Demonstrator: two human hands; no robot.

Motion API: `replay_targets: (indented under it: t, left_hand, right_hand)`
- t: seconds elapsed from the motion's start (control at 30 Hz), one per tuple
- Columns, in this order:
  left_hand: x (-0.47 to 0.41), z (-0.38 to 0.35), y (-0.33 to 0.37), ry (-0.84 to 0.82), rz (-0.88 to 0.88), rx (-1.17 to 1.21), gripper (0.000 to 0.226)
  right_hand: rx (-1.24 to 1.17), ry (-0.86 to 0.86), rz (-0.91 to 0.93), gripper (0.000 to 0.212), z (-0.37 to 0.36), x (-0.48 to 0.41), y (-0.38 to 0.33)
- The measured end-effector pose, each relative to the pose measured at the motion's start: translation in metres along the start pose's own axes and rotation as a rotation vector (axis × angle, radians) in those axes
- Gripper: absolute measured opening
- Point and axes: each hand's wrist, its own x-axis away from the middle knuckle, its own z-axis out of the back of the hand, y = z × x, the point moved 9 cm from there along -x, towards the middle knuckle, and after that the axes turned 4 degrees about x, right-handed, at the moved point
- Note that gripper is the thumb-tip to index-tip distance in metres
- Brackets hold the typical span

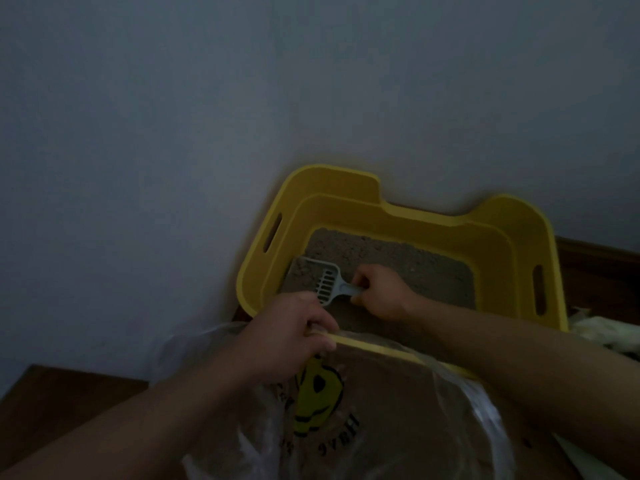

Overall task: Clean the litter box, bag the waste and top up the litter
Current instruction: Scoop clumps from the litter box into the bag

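box [512, 237]: yellow, against the wall.
bag [381, 427]: clear plastic, mouth at the box's near rim.
litter [398, 261]: grey, covers the box floor.
left hand [287, 337]: fingers curled round the bag's edge.
right hand [381, 292]: fingers wrapped round the scoop handle.
scoop [322, 280]: in the litter, head far-left, handle near-right; bag mouth just near of it.

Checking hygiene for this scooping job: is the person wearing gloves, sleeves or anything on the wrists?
No gloves: the left hand and right hand are bare. The left forearm and right forearm are bare too, with no sleeve edge in view. No watch, band or ring shows, though the dim light could hide a thin ring.
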Motion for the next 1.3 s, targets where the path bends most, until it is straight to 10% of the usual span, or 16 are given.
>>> replay_targets:
  t: [1.3]
  left_hand:
    - [0.017, 0.017, 0.019, -0.073, -0.013, -0.048, 0.026]
  right_hand:
    - [0.028, 0.207, 0.008, 0.018, 0.094, 0.096, 0.028]
